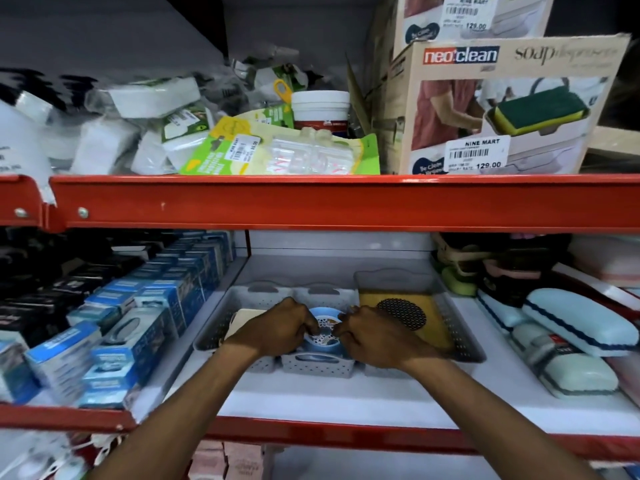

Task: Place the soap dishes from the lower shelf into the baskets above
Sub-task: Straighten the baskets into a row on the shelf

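Note:
A round blue soap dish [323,332] with a white perforated insert sits in the small grey basket [317,367] at the middle of the shelf. My left hand [277,329] and my right hand [372,336] both pinch its rim, one from each side. A cream soap dish [242,322] lies in the grey basket [214,329] to the left, partly hidden by my left hand. A yellow soap dish [408,318] with a dark perforated disc rests in the larger grey basket [462,337] on the right.
Blue boxed goods [114,327] fill the shelf's left side. Pale blue soap cases [578,323] lie on the right. The red shelf beam [311,202] runs above, carrying packets and a neo:clean carton [498,105]. A red front edge [311,434] borders the shelf below.

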Available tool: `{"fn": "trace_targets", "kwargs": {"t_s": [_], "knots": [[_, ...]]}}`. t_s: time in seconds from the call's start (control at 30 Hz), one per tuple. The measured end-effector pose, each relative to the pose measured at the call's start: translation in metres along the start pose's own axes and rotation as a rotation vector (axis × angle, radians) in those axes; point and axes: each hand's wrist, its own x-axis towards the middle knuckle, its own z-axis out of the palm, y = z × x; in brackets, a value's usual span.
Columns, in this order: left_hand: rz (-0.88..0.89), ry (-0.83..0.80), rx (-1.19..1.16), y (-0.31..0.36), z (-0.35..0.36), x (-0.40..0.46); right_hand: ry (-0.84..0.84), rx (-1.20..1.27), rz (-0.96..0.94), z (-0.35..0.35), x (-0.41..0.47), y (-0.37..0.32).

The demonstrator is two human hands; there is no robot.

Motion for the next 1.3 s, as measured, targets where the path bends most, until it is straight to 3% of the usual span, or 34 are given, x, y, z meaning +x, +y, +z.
{"fn": "trace_targets", "kwargs": {"t_s": [0.13, 0.27, 0.43, 0.6, 1.2, 1.3], "knots": [[-0.05, 0.181, -0.155, 0.006, -0.03, -0.024, 0.014, 0.043, 0.011, -0.005, 0.004, -0.006], [-0.142, 0.325, -0.12, -0.032, -0.056, -0.05, 0.09, 0.163, -0.012, -0.004, 0.018, -0.034], [-0.252, 0.141, -0.019, -0.076, -0.034, -0.066, 0.047, 0.171, -0.078, 0.011, 0.053, -0.074], [-0.277, 0.073, -0.058, -0.084, -0.022, -0.066, -0.012, 0.064, -0.048, 0.019, 0.072, -0.089], [-0.286, 0.007, -0.033, -0.073, -0.027, -0.078, -0.1, 0.043, -0.001, 0.015, 0.07, -0.103], [-0.227, 0.055, -0.075, -0.069, -0.028, -0.088, -0.018, 0.103, 0.054, 0.004, 0.054, -0.103]]}}
